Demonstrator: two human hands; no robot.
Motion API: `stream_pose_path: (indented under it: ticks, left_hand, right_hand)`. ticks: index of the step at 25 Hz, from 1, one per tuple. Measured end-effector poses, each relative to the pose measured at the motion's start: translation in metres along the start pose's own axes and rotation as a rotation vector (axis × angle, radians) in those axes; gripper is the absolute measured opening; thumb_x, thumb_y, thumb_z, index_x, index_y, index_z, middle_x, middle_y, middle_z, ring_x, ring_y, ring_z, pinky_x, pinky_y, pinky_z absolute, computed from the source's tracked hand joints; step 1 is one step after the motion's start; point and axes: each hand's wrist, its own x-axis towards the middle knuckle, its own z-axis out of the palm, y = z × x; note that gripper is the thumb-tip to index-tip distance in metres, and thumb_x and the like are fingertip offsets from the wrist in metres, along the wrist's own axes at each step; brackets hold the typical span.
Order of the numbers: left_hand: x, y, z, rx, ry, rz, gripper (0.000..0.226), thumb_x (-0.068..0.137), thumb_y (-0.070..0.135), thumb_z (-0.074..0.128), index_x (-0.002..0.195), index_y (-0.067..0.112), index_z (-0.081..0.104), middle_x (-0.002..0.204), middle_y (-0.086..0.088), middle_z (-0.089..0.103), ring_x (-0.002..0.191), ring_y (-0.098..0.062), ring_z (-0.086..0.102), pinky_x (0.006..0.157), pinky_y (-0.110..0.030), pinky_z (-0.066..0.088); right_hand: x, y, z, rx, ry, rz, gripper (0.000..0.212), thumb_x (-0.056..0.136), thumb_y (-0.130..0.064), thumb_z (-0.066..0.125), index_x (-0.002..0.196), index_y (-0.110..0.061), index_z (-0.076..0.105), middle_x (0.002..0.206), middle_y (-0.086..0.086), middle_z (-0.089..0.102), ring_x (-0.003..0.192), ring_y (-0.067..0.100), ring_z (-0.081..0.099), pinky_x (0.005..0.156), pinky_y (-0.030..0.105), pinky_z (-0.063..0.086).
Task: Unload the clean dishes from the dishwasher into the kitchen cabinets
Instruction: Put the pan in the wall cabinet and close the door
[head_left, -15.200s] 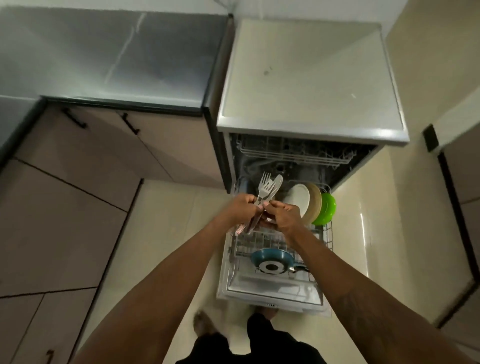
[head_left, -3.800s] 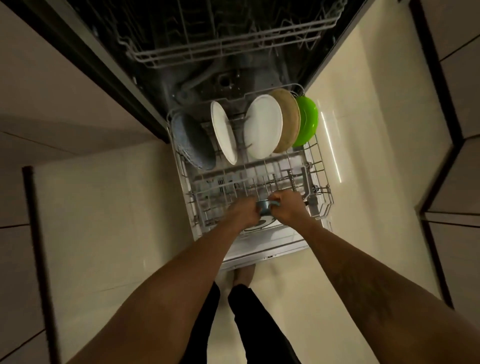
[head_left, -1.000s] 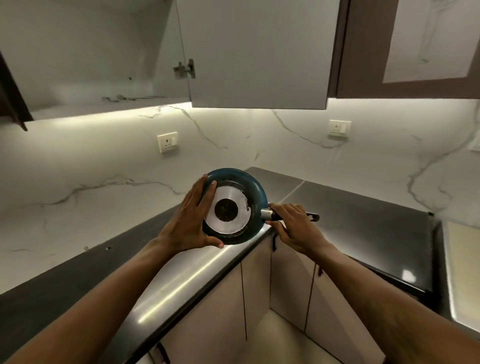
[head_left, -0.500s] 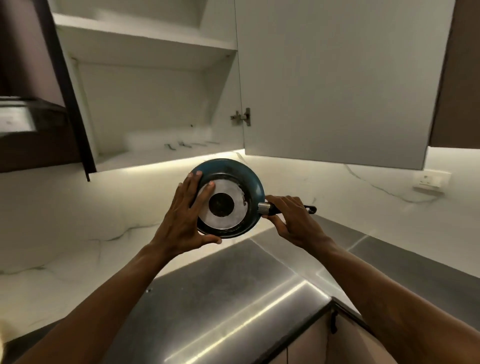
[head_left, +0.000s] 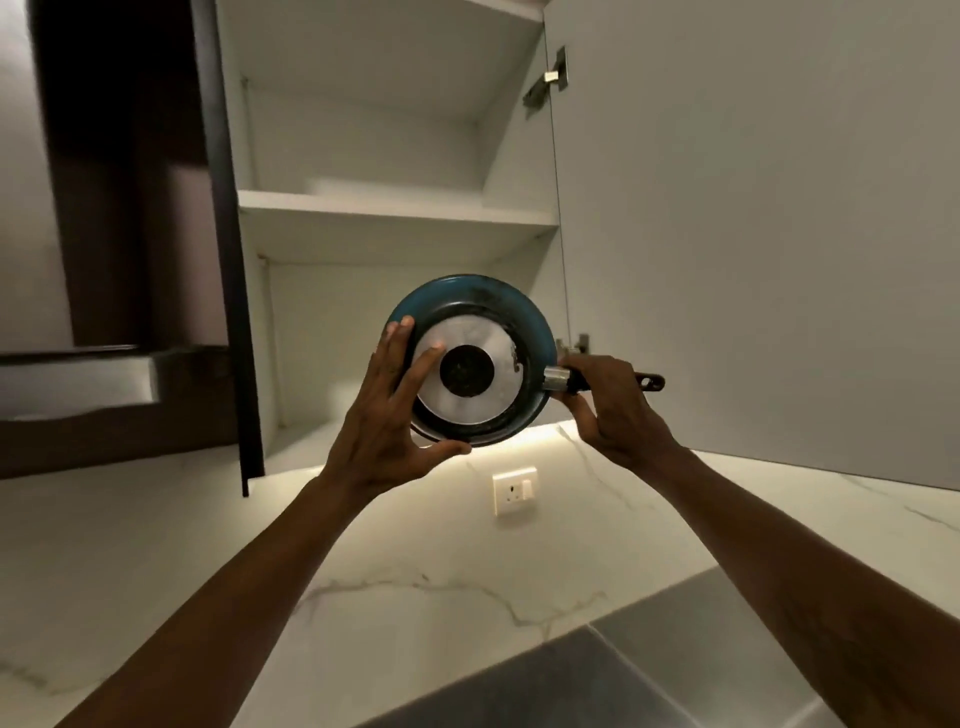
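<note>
White open wall cabinet (head_left: 363, 104) with shelf boards, above a grey brushed-metal countertop (head_left: 649, 670).

The white middle shelf board (head_left: 395, 215) runs from the cabinet's left wall to its right wall. Near the board's back left corner sits a pale, blurred shape (head_left: 332, 184), too indistinct to name. The white bottom board (head_left: 306, 441) shows only its front left corner, its top hidden. The countertop's corner meets the marble wall.

Noted at 6 o'clock: white wall socket (head_left: 514, 489), set flush in marbled backsplash (head_left: 363, 566) with grey veining. Recorded at 5 o'clock: dark, glossy counter (head_left: 597, 686), meeting the backsplash. Observed at 9 to 10 o'clock: dark brown hood-like unit (head_left: 104, 234), detail blurred. Logged just above the socket: warm light strip (head_left: 332, 470).
</note>
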Motion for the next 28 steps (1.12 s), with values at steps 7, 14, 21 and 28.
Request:
stream_pose_path:
  ticks: [7,14,21,28]
  left_hand:
    - [0.076,-0.062,-0.016,0.145,0.167,-0.009,0.094,0.08,0.047,0.081,0.152,0.007,0.037,0.168,-0.015,0.01,0.156,-0.032,0.006,0.124,-0.046,0.023]
    - [0.148,-0.11,-0.023,0.294,0.19,-0.043,0.085,0.085,0.049,0.071,0.153,0.013,0.035,0.168,-0.011,0.012,0.156,-0.032,0.002,0.125,-0.051,0.019]
    - [0.198,-0.13,-0.034,0.368,0.127,-0.019,0.054,0.089,0.046,0.065,0.131,0.015,0.05,0.15,-0.009,0.043,0.144,-0.029,0.033,0.111,-0.042,0.038]
    - [0.229,-0.149,-0.038,0.395,0.105,-0.052,0.048,0.098,0.054,0.047,0.122,0.015,0.062,0.104,-0.006,0.069,0.085,-0.02,0.063,0.073,-0.035,0.054]
  right_hand:
    - [0.121,0.035,0.045,0.063,0.171,-0.08,0.031,0.096,-0.02,0.063,0.122,-0.004,0.059,0.115,0.009,0.058,0.102,0.023,0.058,0.089,0.039,0.053]
    - [0.234,0.078,0.082,0.115,0.186,-0.158,0.043,0.098,-0.024,0.059,0.137,-0.009,0.051,0.124,0.01,0.058,0.109,0.023,0.058,0.093,0.04,0.054]
    - [0.3,0.106,0.104,0.189,0.05,-0.137,0.046,0.102,-0.026,0.055,0.144,-0.008,0.048,0.116,0.015,0.062,0.102,0.025,0.06,0.093,0.037,0.051]
    - [0.332,0.117,0.118,0.287,-0.143,-0.097,0.036,0.101,-0.021,0.056,0.135,-0.014,0.063,0.129,0.007,0.068,0.116,0.023,0.062,0.104,0.044,0.049]
